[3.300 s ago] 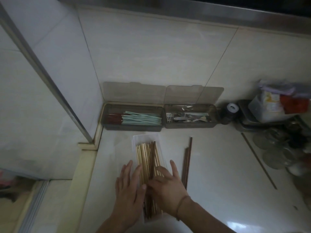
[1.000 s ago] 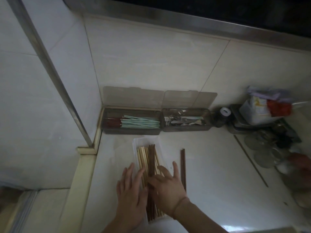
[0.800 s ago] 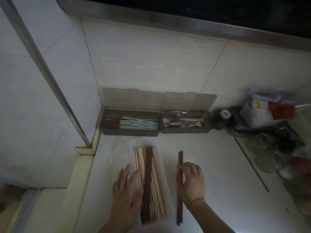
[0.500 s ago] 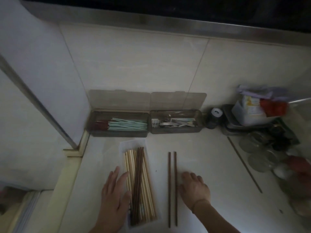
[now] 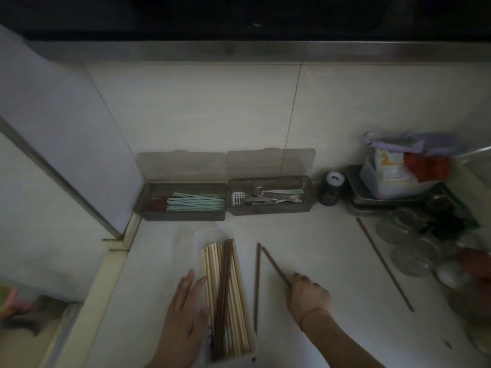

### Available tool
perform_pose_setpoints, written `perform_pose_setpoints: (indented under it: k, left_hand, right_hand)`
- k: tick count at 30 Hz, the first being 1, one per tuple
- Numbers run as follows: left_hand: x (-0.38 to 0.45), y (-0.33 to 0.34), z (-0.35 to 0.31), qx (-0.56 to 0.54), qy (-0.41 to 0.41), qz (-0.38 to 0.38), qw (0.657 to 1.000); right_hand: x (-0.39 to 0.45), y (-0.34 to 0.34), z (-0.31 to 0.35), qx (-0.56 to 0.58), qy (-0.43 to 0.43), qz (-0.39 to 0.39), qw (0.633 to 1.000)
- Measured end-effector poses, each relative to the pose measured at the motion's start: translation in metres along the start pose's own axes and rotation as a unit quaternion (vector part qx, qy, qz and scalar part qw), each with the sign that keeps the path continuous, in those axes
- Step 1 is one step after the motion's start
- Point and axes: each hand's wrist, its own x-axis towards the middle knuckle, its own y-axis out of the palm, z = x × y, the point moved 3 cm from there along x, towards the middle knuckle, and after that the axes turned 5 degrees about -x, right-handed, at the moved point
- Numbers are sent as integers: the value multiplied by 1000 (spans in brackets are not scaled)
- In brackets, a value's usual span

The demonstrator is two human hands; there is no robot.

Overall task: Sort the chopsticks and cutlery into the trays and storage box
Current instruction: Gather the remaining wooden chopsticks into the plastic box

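- Left hand (image 5: 183,317): fingers spread flat, resting against the left wall of the clear tray (image 5: 212,232) near the bench's front edge.
- Tray contents: pale and dark chopsticks (image 5: 225,296), lying lengthwise.
- Right hand (image 5: 309,294): closed on one dark chopstick (image 5: 275,265), angled.
- Second dark chopstick (image 5: 257,288): flat on the bench, between tray and right hand.
- Two open storage boxes (image 5: 183,201): against the back wall.

A dim home kitchen corner: pale tiled walls (image 5: 202,110) meet over a light counter (image 5: 326,261). Lidded boxes of chopsticks (image 5: 183,201) and cutlery (image 5: 269,199) sit against the wall, with a metal tray (image 5: 357,205), food packets (image 5: 393,166) and glass jars (image 5: 409,251) crowded to the right.
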Motion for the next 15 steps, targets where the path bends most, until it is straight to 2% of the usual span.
perform_pose_setpoints:
  k: [3,5,6,7,9,10,12,15]
  left_hand:
    - [0,1,-7,18,-12,37,999]
    - [0,1,-10,26,-7,51,998]
    - [1,2,-11,21,-6,53,998]
    - [0,3,-13,7,-13,52,999]
    - [1,7,-18,-40,-34,48,997]
    - [1,9,-22,-65,-39,49,996]
    - [2,13,-28,-93,-55,57,993]
    - [1,20,-32,-72,-50,63,994]
  right_hand:
    - [7,-14,-10,67,11,-31,997]
    - [10,-30,-13,141,-22,-68,987]
    - [10,-42,-10,154,-65,-106,980]
    - [9,-55,-6,135,-132,-176,966]
    - [6,-70,6,49,-280,-325,902]
    - [5,-75,13,2,-347,-363,865]
    - [8,-82,24,-55,-436,-375,816]
    - [7,-74,44,-91,-525,-310,787]
